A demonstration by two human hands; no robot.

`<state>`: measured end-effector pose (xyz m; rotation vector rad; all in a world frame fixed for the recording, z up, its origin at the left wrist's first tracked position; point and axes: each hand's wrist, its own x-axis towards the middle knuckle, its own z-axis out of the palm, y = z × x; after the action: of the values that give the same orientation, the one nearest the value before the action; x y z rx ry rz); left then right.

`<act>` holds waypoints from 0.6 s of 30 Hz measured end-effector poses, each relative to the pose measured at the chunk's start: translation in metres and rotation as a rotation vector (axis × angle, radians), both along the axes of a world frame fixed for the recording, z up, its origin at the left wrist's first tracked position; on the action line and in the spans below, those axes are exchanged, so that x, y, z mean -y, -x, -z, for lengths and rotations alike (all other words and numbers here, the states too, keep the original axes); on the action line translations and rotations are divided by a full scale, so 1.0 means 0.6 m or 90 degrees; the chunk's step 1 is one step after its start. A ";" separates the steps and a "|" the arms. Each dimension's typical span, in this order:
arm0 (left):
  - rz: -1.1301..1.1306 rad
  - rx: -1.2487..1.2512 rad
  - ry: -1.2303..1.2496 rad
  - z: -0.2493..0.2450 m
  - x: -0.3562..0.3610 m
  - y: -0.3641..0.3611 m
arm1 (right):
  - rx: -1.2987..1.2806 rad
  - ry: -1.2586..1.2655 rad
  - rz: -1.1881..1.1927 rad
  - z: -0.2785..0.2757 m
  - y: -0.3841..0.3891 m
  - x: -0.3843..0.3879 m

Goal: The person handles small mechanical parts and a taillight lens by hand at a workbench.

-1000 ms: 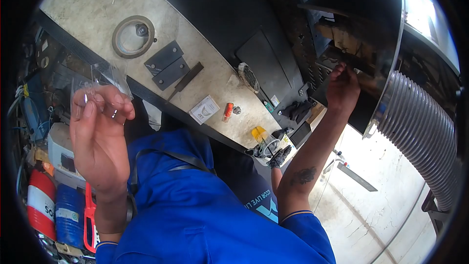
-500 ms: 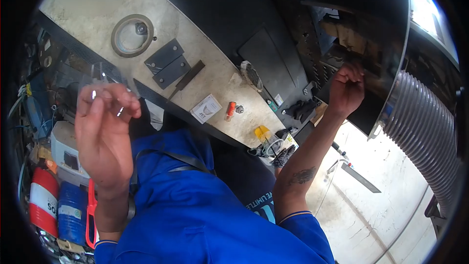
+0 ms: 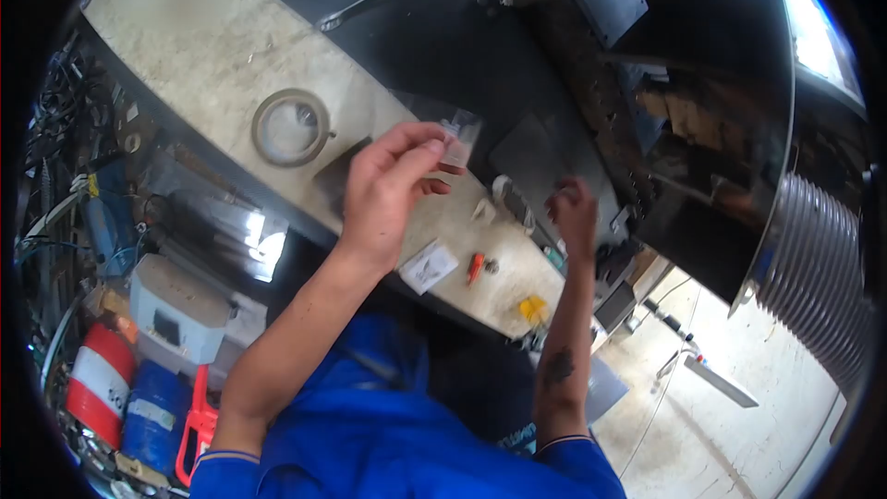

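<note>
Left hand point(image 3: 383, 189) raised over the workbench point(image 3: 189, 32), with a clear plastic bag point(image 3: 465, 127) pinched between thumb and fingers. The bag sits beyond the fingertips, over the bench's far edge; gripping it by a margin appears to suit so thin a film, since most of it stays uncovered and visible. The right hand point(image 3: 575, 212) is held apart, near the far edge, fingers curled; blur and its angle make it impossible to tell whether anything is within them. On the bench, the tape roll point(image 3: 259, 125) lies flat, a stable position for a ring, well to the left of the white packet point(image 3: 429, 266). The packet rests close to the near edge, with the small red item point(image 3: 475, 268) just beside it and the yellow item point(image 3: 533, 309) farther along. Beyond the far edge stands a dark panel point(image 3: 416, 46), which probably limits reach in that direction. A gap separates the two hands, and the ribbed hose point(image 3: 818, 259) hangs well to the right, apart from both; sideways movement between them seems unobstructed.
</note>
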<state>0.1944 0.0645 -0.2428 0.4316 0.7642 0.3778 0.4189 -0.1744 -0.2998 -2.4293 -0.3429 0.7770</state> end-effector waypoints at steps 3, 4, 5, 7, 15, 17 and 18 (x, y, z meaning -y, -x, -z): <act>0.023 0.045 0.018 0.061 0.008 -0.068 | 0.162 0.097 -0.153 0.063 -0.020 0.015; 0.065 0.056 0.023 0.079 0.014 -0.085 | 0.153 0.107 -0.181 0.074 -0.021 0.023; 0.111 0.070 0.022 0.099 0.017 -0.108 | 0.149 0.113 -0.205 0.082 -0.023 0.021; 0.141 0.065 0.024 0.127 0.034 -0.156 | 0.172 0.199 -0.192 0.065 -0.020 0.008; 0.206 0.206 0.031 0.223 0.087 -0.384 | -0.362 -0.640 0.319 0.071 -0.111 -0.110; 0.216 0.288 0.005 0.264 0.085 -0.441 | -0.440 -0.709 0.299 0.097 -0.155 -0.115; 0.250 0.269 -0.014 0.268 0.081 -0.464 | -0.442 -0.725 0.347 0.112 -0.176 -0.114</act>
<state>0.4727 0.0160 -0.4035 0.4911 0.2538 0.1010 0.5245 -0.1058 -0.3669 -1.0193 0.1466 0.7927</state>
